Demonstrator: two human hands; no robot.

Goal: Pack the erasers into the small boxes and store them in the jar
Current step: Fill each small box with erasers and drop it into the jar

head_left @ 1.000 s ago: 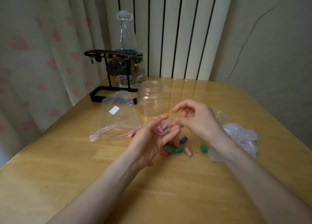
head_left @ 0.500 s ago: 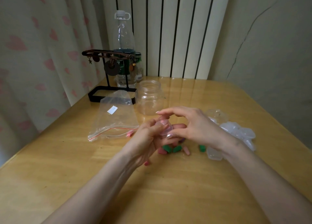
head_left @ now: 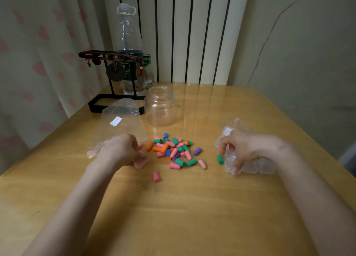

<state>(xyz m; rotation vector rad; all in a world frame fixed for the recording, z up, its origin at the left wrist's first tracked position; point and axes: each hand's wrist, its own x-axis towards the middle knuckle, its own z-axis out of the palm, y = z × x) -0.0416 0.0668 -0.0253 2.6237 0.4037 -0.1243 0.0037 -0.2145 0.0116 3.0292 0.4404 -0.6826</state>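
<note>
Clear plastic small box point(head_left: 229, 168), fingertip-pinched by right grip point(head_left: 244, 147), may slip onto green cone eraser point(head_left: 220, 159) beside it; left grip point(head_left: 121, 151) curled, contents unclear.

Dim, soft indoor light; glare streaks on the table point(head_left: 212, 101); edges bowed by the wide lens

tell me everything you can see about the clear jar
The jar is clear, seemingly plastic, with a wide threaded neck and rounded shoulders. It stands upright on the table, no lid on, nothing visible inside. It sits beyond the eraser pile, just right of the base of the black stand.
</note>
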